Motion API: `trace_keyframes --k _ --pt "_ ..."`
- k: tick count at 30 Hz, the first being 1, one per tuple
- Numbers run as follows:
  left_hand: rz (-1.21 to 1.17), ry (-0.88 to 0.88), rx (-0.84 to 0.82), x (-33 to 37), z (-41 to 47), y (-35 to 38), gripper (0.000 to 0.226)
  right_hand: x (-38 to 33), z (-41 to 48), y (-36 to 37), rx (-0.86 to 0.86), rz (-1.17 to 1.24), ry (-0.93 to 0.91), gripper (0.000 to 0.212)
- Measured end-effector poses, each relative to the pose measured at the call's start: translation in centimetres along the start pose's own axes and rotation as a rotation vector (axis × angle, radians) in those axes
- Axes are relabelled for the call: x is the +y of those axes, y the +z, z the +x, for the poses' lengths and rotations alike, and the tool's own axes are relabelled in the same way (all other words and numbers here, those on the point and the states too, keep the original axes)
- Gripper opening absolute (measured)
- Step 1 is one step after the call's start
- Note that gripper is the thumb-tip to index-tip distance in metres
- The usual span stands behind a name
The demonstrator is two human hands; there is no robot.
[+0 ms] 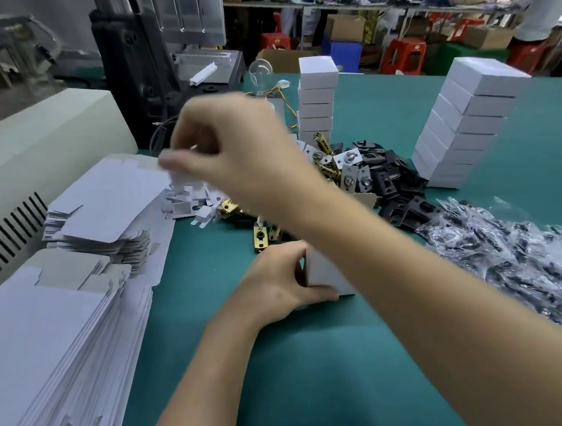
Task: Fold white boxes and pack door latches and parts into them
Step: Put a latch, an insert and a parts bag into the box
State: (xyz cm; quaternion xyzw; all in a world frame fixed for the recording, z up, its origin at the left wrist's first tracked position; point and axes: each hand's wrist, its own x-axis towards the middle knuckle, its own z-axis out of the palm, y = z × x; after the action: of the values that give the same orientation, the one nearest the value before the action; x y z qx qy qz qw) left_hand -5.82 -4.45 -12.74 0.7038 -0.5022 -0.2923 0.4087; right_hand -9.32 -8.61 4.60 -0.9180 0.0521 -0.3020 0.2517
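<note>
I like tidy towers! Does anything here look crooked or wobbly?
Yes: the right stack of white boxes leans, its boxes stepped sideways, unlike the straighter stack behind the parts pile. It could topple, though the wide lens may exaggerate.

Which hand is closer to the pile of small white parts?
Right. The right hand hovers just above the pile; the left hand grips the white box, nearer the camera.

Light: we log bright, even, diffuse illumination over the green table. Shadows: soft, faint, on that table. Glare: glints on plastic bags at the table's right. Blur: right hand motion-smeared above the table. Distortion: we note bowed lines, soft focus beyond the table.
</note>
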Motion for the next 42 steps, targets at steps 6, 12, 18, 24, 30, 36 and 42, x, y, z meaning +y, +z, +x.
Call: trace_keyframes --k 6,12,18,24,30,36,42 --pt "0.052 0.028 -0.003 0.1 0.1 0.1 0.05 2.0 -5.3 -10.1 0.018 -0.025 0.112 0.017" --pt "0.011 0.021 0.021 0.8 -0.2 0.1 0.054 4.7 -9.6 -11.2 -0.049 -0.109 0.267 0.01" --pt "0.018 0.021 0.03 0.6 -0.3 0.0 0.053 5.0 -10.1 -8.9 -0.134 -0.346 0.281 0.012" --pt "0.033 0.04 0.03 0.9 -0.4 -0.1 0.046 4.7 -10.0 -7.7 -0.293 -0.317 0.309 0.01" --pt "-0.008 0.034 0.006 0.8 -0.3 -0.1 0.057 10.2 -9.0 -11.6 0.225 -0.151 0.441 0.015" --pt "-0.033 0.02 0.0 0.6 -0.2 0.0 0.058 18.3 -8.7 -10.1 -0.417 -0.667 0.658 0.018" --pt "-0.043 0.023 -0.002 0.3 0.0 0.1 0.057 20.8 -9.3 -8.3 -0.478 -0.896 0.686 0.044"
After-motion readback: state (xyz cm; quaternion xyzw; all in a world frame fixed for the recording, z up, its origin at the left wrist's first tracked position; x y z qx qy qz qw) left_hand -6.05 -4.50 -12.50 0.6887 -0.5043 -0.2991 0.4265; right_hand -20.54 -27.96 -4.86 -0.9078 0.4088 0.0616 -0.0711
